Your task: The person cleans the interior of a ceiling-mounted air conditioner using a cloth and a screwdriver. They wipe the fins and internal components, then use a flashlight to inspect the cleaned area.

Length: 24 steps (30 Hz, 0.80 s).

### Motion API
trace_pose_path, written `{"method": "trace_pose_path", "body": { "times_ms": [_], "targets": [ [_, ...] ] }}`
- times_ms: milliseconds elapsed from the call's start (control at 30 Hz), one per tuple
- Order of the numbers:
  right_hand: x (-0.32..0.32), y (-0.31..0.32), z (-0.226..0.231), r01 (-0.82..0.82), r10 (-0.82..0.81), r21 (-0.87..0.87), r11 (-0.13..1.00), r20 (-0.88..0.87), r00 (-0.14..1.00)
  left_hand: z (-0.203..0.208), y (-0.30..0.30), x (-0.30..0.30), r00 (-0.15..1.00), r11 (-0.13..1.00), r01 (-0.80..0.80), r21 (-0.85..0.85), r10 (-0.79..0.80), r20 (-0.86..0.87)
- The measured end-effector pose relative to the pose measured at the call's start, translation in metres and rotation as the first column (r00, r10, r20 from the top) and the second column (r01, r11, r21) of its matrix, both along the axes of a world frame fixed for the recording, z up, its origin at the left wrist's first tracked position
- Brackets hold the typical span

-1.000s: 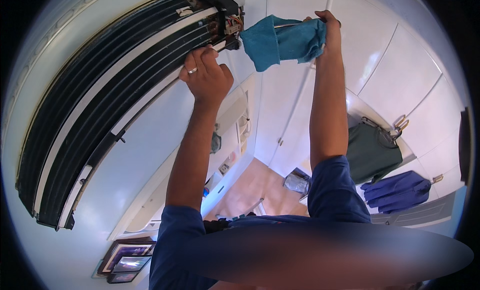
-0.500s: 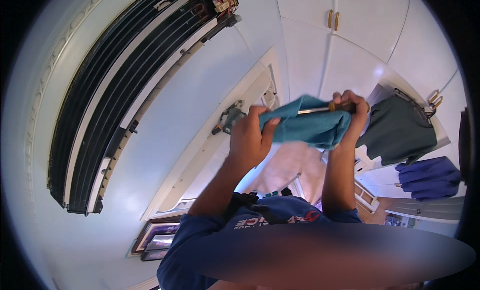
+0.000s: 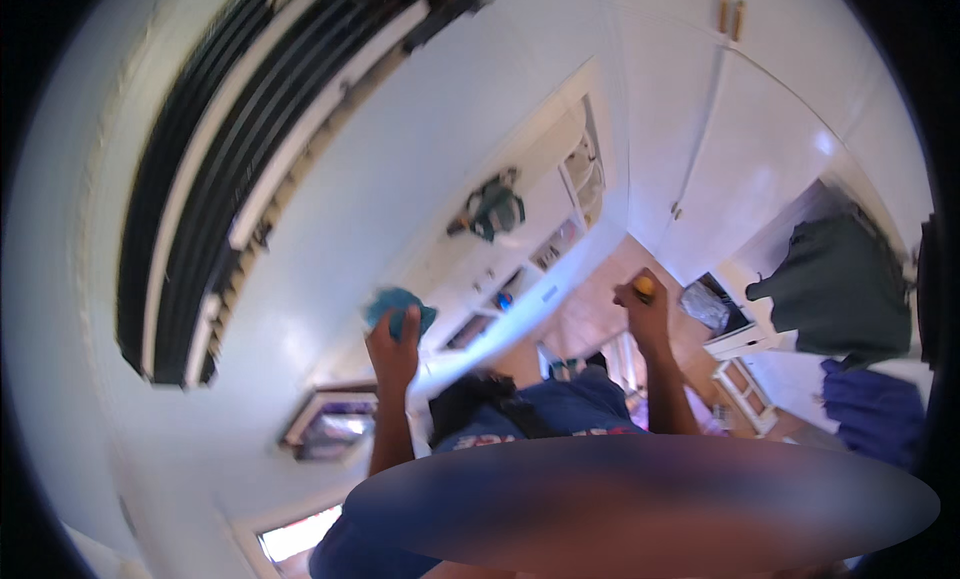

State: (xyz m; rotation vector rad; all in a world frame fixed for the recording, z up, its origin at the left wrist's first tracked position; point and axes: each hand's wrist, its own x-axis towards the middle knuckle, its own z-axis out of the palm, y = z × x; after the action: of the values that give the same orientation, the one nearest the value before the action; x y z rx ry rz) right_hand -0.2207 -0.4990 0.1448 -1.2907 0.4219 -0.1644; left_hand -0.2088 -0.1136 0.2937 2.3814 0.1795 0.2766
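Observation:
A bunched teal cloth (image 3: 395,307) is in my left hand (image 3: 394,354), held low on the left beside the wall. My right hand (image 3: 645,314) is wrapped round a screwdriver; the end of its yellowish handle (image 3: 643,286) shows above the fist, while the shaft is hidden. The two hands are well apart. On the wall at upper left hangs an opened air conditioner unit (image 3: 235,169) with dark fins, pale strips and exposed wires at its upper right end. The picture is blurred by motion.
A green-and-black object, perhaps a power tool (image 3: 492,209), lies on the white shelf unit (image 3: 535,194) below the wall. White wardrobe doors (image 3: 750,109) stand at right. Dark green (image 3: 840,284) and purple (image 3: 870,409) garments hang there. An open drawer (image 3: 712,304) juts out below them.
My hands have come apart and dropped lower. The cloth went left with my left hand, bunched up; the screwdriver came away from it in my right hand. The view has shifted.

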Motion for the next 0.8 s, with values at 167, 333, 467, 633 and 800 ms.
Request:
{"method": "trace_pose_path", "body": {
  "times_ms": [167, 333, 467, 633, 800],
  "targets": [
    [0.004, 0.034, 0.018, -0.462, 0.458, -0.433, 0.774, -0.12, 0.881, -0.039, 0.043, -0.023, 0.988, 0.965, -0.139, 0.224, 0.12, 0.098],
    [-0.004, 0.049, 0.027, -0.586, 0.557, -0.657, 0.474, -0.292, 0.778, -0.034, 0.051, -0.073, 0.923, 0.92, -0.383, 0.079, 0.385, -0.019],
    [0.01, 0.053, 0.014, -0.539, 0.466, -0.694, 0.477, -0.321, 0.825, 0.024, 0.056, -0.068, 0.781, 0.887, -0.454, 0.082, 0.352, 0.516],
    [0.103, 0.062, -0.019, -0.352, 0.335, -0.742, 0.57, -0.181, 0.925, 0.142, 0.058, -0.039, 0.419, 0.796, -0.559, 0.232, 0.03, 0.908],
    [0.253, 0.086, -0.057, -0.055, 0.047, -0.786, 0.616, -0.033, 0.998, 0.244, 0.041, 0.023, 0.312, 0.606, -0.674, 0.423, -0.285, 0.906]
  ]
}}
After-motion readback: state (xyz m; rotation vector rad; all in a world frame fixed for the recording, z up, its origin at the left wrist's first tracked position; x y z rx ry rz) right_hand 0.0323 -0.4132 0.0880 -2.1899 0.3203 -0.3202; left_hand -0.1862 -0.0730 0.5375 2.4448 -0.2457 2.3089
